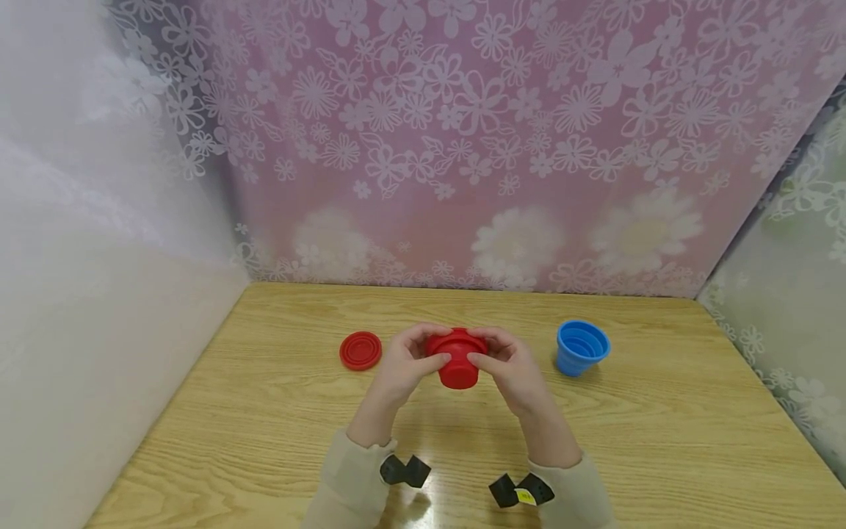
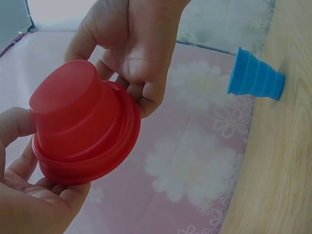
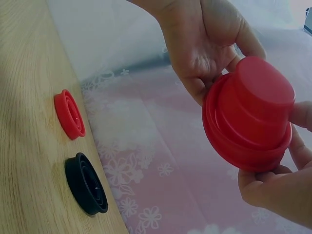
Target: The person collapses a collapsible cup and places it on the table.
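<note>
A red collapsible cup (image 1: 459, 371) is held off the table between both hands, its narrow base toward the person. Its stepped wall is partly extended, and the wide rim section sits folded around the rest. From the left, the left hand (image 1: 403, 362) grips it, thumb on the wall and fingers at the rim. The right hand (image 1: 517, 367) mirrors that grip on the other side. In the left wrist view the right hand (image 2: 139, 53) appears above the cup and the left hand (image 2: 36, 200) below. The cup's inside is hidden.
A flat red collapsed cup (image 1: 360, 350) lies on the wooden table (image 1: 264, 411), left of the hands. Beside it in the right wrist view is a black collapsed cup (image 3: 86, 184), hidden in the head view. An extended blue cup (image 1: 581, 348) stands at right. Floral curtains (image 1: 449, 147) surround the table.
</note>
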